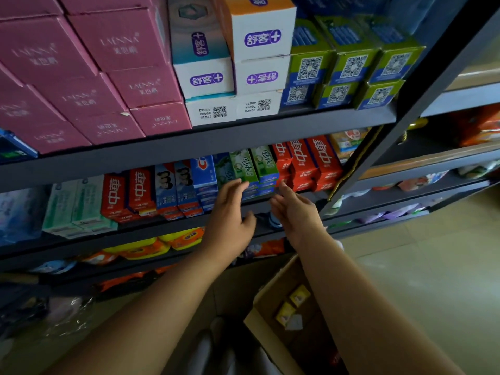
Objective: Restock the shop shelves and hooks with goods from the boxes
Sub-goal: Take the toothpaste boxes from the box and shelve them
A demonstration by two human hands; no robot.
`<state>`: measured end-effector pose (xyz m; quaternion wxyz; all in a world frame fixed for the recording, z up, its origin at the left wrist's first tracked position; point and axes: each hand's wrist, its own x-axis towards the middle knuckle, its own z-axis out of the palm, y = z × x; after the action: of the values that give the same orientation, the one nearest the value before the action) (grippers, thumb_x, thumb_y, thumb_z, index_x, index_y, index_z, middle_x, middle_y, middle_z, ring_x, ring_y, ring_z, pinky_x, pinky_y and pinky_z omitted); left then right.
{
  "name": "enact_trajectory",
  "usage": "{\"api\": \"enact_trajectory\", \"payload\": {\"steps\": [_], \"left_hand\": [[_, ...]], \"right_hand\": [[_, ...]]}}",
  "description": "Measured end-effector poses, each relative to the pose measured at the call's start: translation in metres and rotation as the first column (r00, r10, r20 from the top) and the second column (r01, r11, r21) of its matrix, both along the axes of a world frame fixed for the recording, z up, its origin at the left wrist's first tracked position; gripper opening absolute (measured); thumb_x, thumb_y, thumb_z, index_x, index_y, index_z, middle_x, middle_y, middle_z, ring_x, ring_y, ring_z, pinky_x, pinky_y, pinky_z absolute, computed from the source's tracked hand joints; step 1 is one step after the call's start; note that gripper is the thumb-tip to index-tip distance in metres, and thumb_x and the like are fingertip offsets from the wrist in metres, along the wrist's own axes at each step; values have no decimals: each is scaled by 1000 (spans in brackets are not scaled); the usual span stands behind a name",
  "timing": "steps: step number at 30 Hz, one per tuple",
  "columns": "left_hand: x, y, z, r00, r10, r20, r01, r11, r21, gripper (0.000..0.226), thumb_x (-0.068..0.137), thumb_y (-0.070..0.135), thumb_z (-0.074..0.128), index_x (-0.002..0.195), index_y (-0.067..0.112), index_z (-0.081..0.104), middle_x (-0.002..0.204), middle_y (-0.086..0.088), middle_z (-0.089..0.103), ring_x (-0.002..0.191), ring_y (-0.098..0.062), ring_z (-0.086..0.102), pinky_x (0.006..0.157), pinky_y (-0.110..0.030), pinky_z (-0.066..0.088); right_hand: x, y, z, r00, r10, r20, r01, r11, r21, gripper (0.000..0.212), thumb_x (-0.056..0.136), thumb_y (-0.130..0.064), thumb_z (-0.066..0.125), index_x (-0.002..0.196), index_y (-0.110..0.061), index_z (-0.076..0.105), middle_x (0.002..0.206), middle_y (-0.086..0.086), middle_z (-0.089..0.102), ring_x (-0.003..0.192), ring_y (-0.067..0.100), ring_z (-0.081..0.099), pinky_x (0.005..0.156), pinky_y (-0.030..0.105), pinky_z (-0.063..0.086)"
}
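Observation:
Both my hands reach toward the middle shelf (pixel 189 231) of toothpaste boxes. My left hand (pixel 231 212) has straight fingers whose tips touch the front of the green toothpaste boxes (pixel 254 166). My right hand (pixel 295 209) is just to the right, fingers loosely spread and holding nothing, in front of the red toothpaste boxes (pixel 311 163). A cardboard box (pixel 267 299) stands open on the floor below my right forearm, with a few small yellow packets (pixel 292 307) inside.
Pink boxes (pixel 94 77), white and purple boxes (pixel 235 77) and green-blue boxes (pixel 349 69) fill the upper shelf. Yellow and orange packs (pixel 162 244) lie on the lower shelf. A dark shelf upright (pixel 405 104) separates a second rack on the right. Tiled floor (pixel 433 266) lies to the right.

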<state>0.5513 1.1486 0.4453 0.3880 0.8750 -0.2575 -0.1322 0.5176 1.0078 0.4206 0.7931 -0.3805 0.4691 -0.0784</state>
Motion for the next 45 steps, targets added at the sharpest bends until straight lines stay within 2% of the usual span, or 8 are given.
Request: {"api": "enact_trajectory", "payload": {"steps": [4, 9, 16, 20, 28, 35, 40, 45], "left_hand": [[-23, -1, -11, 1000, -17, -8, 17, 999, -38, 40, 94, 10, 52, 133, 19, 46, 121, 8, 48, 104, -5, 50, 82, -18, 39], [-63, -14, -52, 960, -118, -253, 130, 991, 31, 32, 93, 8, 51, 122, 20, 51, 105, 8, 55, 90, -5, 55, 84, -31, 49], [-99, -43, -119, 837, -263, -479, 382, 909, 168, 28, 94, 10, 51, 121, 19, 52, 104, 4, 57, 87, -7, 54, 67, -21, 43], [-99, -53, -163, 775, -342, -532, 519, 824, 227, 24, 96, 14, 50, 117, 24, 51, 108, 5, 56, 94, -9, 54, 72, -23, 43], [-136, -67, -300, 752, -340, -565, 585, 740, 332, 29, 96, 15, 51, 123, 26, 49, 113, 6, 54, 98, -9, 52, 64, -18, 42], [-202, -101, -449, 647, -292, -704, 647, 698, 305, 29, 96, 14, 52, 124, 23, 50, 102, 5, 57, 85, -11, 58, 68, -23, 48], [-251, -138, -543, 605, -215, -767, 617, 736, 280, 21, 95, 10, 50, 113, 21, 54, 92, 1, 58, 86, -21, 59, 74, -32, 50], [-293, -177, -620, 615, -269, -741, 616, 751, 239, 19, 94, 12, 54, 112, 16, 55, 85, 1, 57, 73, -12, 53, 57, -14, 41]], "right_hand": [[-62, 0, -19, 998, -22, -67, 8, 979, -206, 22, 91, -28, 63, 107, -13, 63, 86, 3, 68, 79, 14, 66, 76, 30, 53], [-157, -1, -57, 969, -100, -228, 28, 953, -303, 24, 88, -28, 67, 109, -18, 64, 95, 6, 70, 88, 19, 67, 79, 33, 55], [-265, 7, -102, 867, -283, -410, 124, 920, -372, 27, 89, -29, 66, 114, -21, 61, 95, 2, 67, 82, 12, 64, 64, 24, 48], [-308, 21, -143, 794, -358, -490, 194, 915, -354, 33, 90, -32, 63, 121, -22, 56, 104, 1, 65, 95, 14, 63, 78, 30, 54], [-346, 41, -283, 682, -386, -622, 289, 923, -256, 41, 89, -32, 64, 126, -17, 56, 107, 1, 64, 101, 19, 62, 92, 44, 53], [-367, 10, -411, 680, -435, -590, 395, 895, -206, 36, 93, -27, 59, 127, -19, 52, 99, -6, 60, 94, 12, 61, 76, 25, 53], [-380, -34, -490, 666, -468, -581, 405, 881, -244, 33, 92, -30, 60, 124, -27, 53, 104, -8, 59, 96, 11, 60, 81, 30, 53], [-388, -69, -546, 678, -513, -526, 430, 858, -281, 19, 93, -27, 60, 111, -27, 55, 98, -5, 62, 86, 11, 61, 74, 26, 51]]}}
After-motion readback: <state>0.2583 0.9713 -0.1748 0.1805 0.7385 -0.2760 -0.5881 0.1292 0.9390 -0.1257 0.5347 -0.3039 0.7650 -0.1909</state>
